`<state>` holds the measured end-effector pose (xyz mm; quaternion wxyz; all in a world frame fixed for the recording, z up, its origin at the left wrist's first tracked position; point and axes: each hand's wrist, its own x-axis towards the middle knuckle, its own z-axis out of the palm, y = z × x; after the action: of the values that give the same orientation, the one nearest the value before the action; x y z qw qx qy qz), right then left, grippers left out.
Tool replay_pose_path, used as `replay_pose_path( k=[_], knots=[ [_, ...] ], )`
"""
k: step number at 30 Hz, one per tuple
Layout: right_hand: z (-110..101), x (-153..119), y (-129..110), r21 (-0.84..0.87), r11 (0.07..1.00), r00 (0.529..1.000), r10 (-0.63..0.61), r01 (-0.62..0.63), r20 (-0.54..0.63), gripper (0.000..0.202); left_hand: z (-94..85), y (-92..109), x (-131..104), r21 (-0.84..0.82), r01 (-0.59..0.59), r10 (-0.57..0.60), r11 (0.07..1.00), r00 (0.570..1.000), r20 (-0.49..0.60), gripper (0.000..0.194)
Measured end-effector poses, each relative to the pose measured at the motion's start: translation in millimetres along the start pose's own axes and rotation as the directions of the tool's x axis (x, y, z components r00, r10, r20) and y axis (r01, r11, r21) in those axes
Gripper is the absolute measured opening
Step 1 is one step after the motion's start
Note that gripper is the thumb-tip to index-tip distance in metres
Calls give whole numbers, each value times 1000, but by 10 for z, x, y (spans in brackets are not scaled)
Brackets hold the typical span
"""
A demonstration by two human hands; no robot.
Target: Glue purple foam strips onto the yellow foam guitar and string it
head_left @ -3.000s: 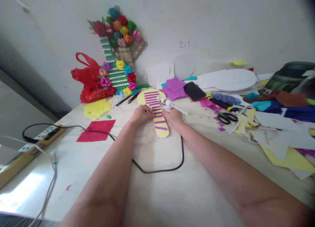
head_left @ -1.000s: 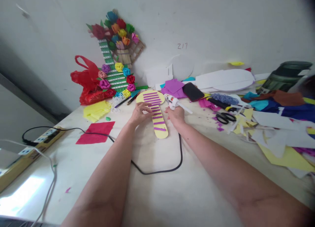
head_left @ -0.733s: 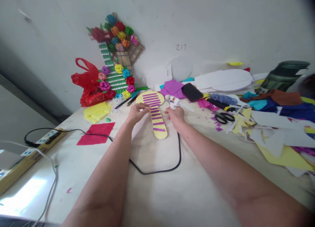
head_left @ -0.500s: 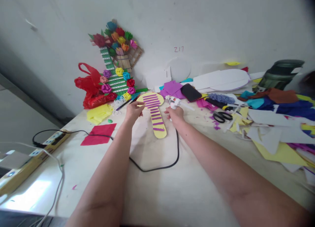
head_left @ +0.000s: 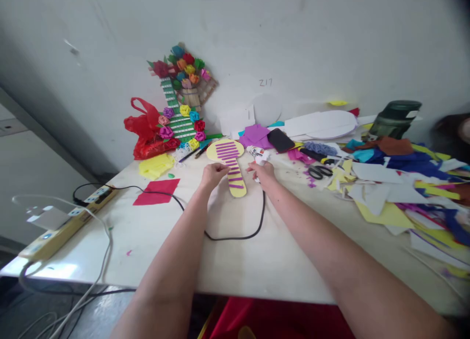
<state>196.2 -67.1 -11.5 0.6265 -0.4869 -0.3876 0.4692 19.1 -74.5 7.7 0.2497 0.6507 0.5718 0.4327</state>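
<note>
A yellow sole-shaped cutout [head_left: 237, 189] lies on the table between my hands. Purple strips [head_left: 227, 150] run across it in rows. My left hand [head_left: 215, 176] is at the left edge of its narrow part, fingertips pinched together against the edge. Whether a strip or the edge itself is between those fingers I cannot make out. Just right of the cutout, my right hand [head_left: 263, 175] is wrapped round a white hot glue gun [head_left: 259, 154]. The gun's black cord [head_left: 261, 221] loops across the table below both hands.
Scissors [head_left: 319, 172], a dark phone [head_left: 280, 140] and paper scraps [head_left: 382, 175] lie to the right. A green bottle [head_left: 394, 119] stands behind them. At left are a red square [head_left: 156, 192], a power strip [head_left: 69, 226] and a flower-decorated craft [head_left: 179, 126].
My left hand has moved from the cutout's wide end down to its narrow part, and its fingers have closed. My right hand keeps the glue gun. The view has tilted lower.
</note>
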Motion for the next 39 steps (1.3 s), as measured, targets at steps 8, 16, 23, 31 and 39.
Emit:
replay_pose_path(
  k=[8,16,23,31,39],
  knots=[
    [-52,-131,-36,47,999,998,-17,14,56,10,65,-120,-101,100,-48,47,994,999,19,28],
    [-47,-75,12,-6,1000,996,-22,23,90,10,36,-127,-62,64,-161,154,985,983,95,25],
    [-41,-79,11,-19,999,996,-36,37,77,9,58,-141,-26,55,-161,151,985,977,150,28],
    [-35,-115,-20,-4,999,997,-37,38,61,9,76,-242,37,127,-250,223,960,955,195,24],
    [-37,-99,-1,-9,1000,998,-23,23,67,11,72,-222,57,210,-291,253,933,949,191,20]
  ],
)
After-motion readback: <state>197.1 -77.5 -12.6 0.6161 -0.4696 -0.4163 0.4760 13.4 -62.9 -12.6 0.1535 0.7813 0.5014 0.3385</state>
